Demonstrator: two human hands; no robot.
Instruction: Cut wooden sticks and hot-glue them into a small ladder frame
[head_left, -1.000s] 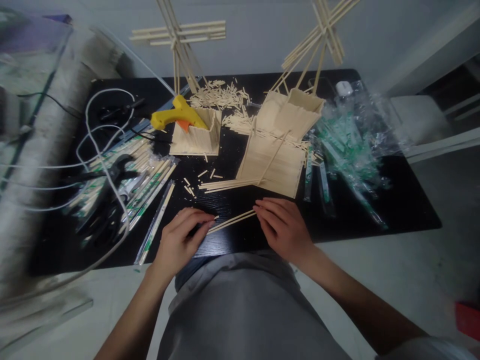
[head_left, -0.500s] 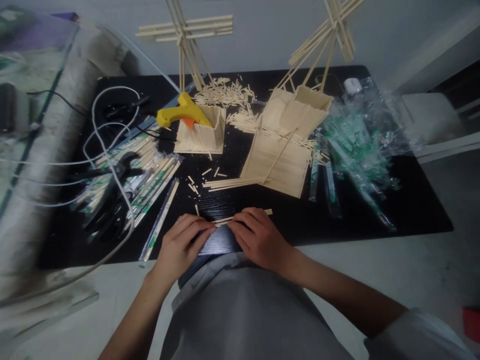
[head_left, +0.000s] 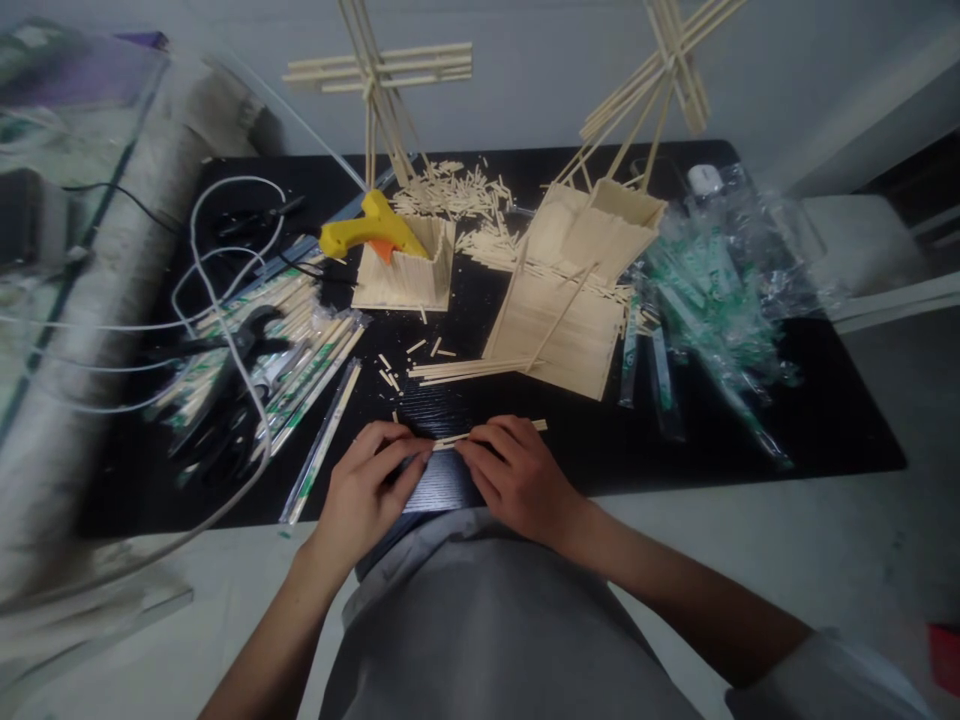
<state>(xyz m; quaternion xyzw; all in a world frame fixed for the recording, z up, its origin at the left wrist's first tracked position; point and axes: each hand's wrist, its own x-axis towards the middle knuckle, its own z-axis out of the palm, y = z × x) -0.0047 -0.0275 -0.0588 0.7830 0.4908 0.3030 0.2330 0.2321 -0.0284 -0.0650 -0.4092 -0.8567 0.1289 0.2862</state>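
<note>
The black table (head_left: pixel 780 410) stretches out beyond both your hands. Your left forearm (head_left: pixel 274 600) and right forearm (head_left: pixel 690 595) come in over its near edge from either side, angling inward so that the hands almost meet. Your left hand (head_left: pixel 379 475) is low at the table, fingers bent and thumb brought up to the fingertips — a pinch on the left part of the held sticks (head_left: pixel 451 440). Your right hand (head_left: pixel 517 475) faces it, palm down, its curled fingers closed over the same sticks farther along. Past the right hand, slightly to its right, lies a pale wooden panel (head_left: pixel 577 340); well beyond the left hand, a yellow glue gun (head_left: pixel 370 229) rests on a pale box (head_left: pixel 403 283). A small bundle of loose sticks (head_left: pixel 472 370) lies just beyond the gap between your hands. The held sticks span that gap, a short length bare between your fingertips, with their pale ends poking out past the right hand's knuckles — how many there are, you cannot tell. Smallest are the cut bits (head_left: pixel 390 375), scattered ahead of the left hand.
</note>
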